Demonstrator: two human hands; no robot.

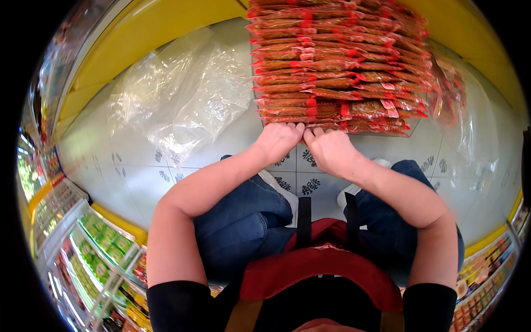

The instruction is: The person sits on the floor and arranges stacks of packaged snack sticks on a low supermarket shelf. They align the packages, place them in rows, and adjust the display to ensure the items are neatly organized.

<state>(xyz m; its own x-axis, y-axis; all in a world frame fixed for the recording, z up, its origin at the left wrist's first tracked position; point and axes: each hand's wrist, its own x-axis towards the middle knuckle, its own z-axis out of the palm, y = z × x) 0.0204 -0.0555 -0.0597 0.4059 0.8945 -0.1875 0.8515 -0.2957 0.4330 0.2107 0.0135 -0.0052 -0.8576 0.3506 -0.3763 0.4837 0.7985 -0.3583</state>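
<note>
Rows of clear-and-red plastic packets (332, 79) with brown food inside are stacked tightly in front of me. At the near edge of the stack, my left hand (278, 139) has its fingers curled over a packet edge. Right beside it, my right hand (332, 149) pinches at the same spot, and the fingertips of both hands almost touch. The hands mostly cover the packet they grip. A clear-walled holder or sheet (410, 129) shows at the stack's near right corner.
A large crumpled clear plastic bag (186, 95) lies on the tiled floor (137, 174) to the left. Another clear bag (468, 137) with some red packets in it is on the right. Yellow shelf bases (166, 29) curve around. Stocked shelves (103, 236) stand behind me.
</note>
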